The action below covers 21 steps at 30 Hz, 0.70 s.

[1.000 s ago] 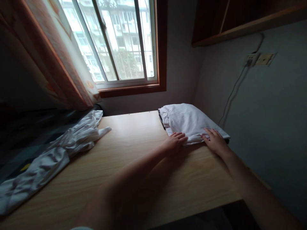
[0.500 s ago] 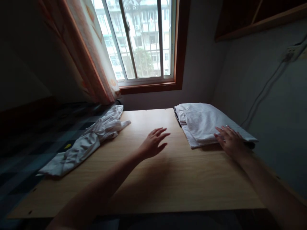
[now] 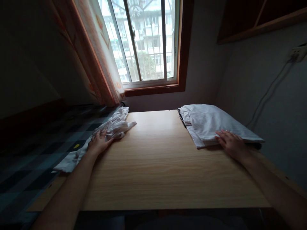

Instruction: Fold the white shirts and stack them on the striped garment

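Observation:
A crumpled white cloth (image 3: 120, 127) lies along the left edge of the wooden table (image 3: 158, 166). My left hand (image 3: 98, 142) is over its middle, fingers spread on the fabric, not visibly gripping it. At the table's right side sits a folded white cloth (image 3: 206, 121), with dark material showing beneath its edges. On its near edge rests my right hand (image 3: 231, 143), open, palm down, with the fingers on top of the fabric.
A checkered bed surface (image 3: 31, 153) adjoins the table on the left. Behind the table are a window (image 3: 148, 44) and an orange patterned curtain (image 3: 88, 54). A shelf (image 3: 259, 28) and a socket with a cable (image 3: 297, 53) are on the right.
My left hand has moved left from above the middle of the table onto the crumpled cloth. My right hand has stayed at the folded cloth. The view has shifted slightly.

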Available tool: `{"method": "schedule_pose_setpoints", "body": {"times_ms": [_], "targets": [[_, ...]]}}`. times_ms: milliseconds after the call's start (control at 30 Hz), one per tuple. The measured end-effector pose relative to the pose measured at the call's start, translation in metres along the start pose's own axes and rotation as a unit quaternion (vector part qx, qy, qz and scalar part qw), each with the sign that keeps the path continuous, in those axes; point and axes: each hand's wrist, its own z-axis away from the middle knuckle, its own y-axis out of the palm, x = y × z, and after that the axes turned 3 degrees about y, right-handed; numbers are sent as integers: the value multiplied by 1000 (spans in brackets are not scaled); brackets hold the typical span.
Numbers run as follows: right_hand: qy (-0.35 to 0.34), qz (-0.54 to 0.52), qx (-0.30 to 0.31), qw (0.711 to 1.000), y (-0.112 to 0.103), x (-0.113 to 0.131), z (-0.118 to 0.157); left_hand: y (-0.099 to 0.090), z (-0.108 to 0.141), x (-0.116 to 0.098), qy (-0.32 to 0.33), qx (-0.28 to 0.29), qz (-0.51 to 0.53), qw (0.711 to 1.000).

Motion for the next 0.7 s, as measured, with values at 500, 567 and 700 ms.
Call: {"method": "schedule_pose_setpoints", "body": {"times_ms": [500, 567, 700], "targets": [[-9, -21, -36, 999, -2, -1, 0, -63, -30, -32, -118, -133, 114, 977], [-11, -29, -36, 999, -1, -2, -1, -80, -42, -34, -140, -184, 164, 959], [-18, -40, -42, 998, -2, -2, -2, -106, -56, -43, -117, -278, 233, 925]]}}
